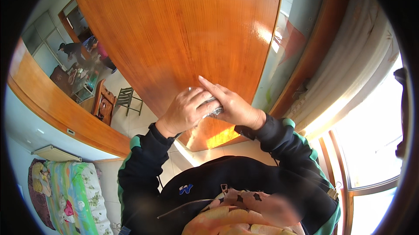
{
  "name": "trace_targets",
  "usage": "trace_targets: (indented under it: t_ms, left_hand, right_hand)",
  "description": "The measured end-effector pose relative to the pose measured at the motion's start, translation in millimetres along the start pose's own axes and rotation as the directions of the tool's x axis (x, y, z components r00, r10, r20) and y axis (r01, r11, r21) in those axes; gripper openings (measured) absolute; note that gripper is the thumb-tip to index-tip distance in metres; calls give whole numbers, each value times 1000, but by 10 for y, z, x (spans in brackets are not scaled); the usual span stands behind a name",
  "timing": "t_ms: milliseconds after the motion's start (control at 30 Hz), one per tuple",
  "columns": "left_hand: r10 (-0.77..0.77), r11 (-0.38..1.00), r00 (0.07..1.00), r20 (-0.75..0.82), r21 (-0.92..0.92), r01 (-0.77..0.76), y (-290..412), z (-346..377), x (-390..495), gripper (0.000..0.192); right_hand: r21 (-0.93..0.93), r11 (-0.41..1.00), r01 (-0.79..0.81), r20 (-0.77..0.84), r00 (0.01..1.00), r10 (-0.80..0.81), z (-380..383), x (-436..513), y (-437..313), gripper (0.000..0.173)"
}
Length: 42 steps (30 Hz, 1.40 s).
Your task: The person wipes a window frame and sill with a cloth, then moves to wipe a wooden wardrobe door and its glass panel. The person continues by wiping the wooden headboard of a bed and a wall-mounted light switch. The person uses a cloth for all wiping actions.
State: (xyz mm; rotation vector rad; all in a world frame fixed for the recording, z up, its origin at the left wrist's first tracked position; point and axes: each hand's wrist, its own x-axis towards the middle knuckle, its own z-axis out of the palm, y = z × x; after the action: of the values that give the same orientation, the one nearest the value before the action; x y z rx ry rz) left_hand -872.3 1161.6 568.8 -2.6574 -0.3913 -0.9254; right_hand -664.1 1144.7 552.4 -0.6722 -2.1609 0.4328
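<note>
My left hand and my right hand meet in front of my chest. Pressed between them is a small crumpled grey-and-white thing, perhaps cloth or plastic; the fingers cover most of it. The left fingers curl over it from one side, while the right palm backs it from the other. One finger of the right hand points out straight. Just beyond both hands stands a glossy wooden door with orange-brown grain, and sunlight falls on its lower edge.
To the right are a wooden frame, a pale curtain and a bright window. A bed lies at lower left. Through the doorway are a slatted stool, a wooden chair, a glass table and two people.
</note>
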Motion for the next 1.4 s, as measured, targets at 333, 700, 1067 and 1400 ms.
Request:
trace_targets:
  t_ms: [333, 700, 1067, 1400]
  left_hand:
    - [12, 764, 926, -377, 601, 235, -1411, -1073, 359, 71]
    - [-104, 637, 901, -421, 667, 386, -1899, -1012, 323, 81]
    - [-104, 659, 912, -398, 659, 363, -1835, -1011, 327, 95]
    - [-130, 657, 909, -396, 652, 378, -1824, -1006, 331, 95]
  right_hand:
    - [-791, 612, -3, -420, 729, -541, -1796, 739, 172, 65]
    - [-858, 482, -176, -362, 874, -325, -1121, 470, 810, 66]
    - [-859, 484, 169, 18, 954, -300, -454, -405, 1380, 53]
    - [-972, 230, -40, -172, 788, -591, -2320, 1500, 160, 58]
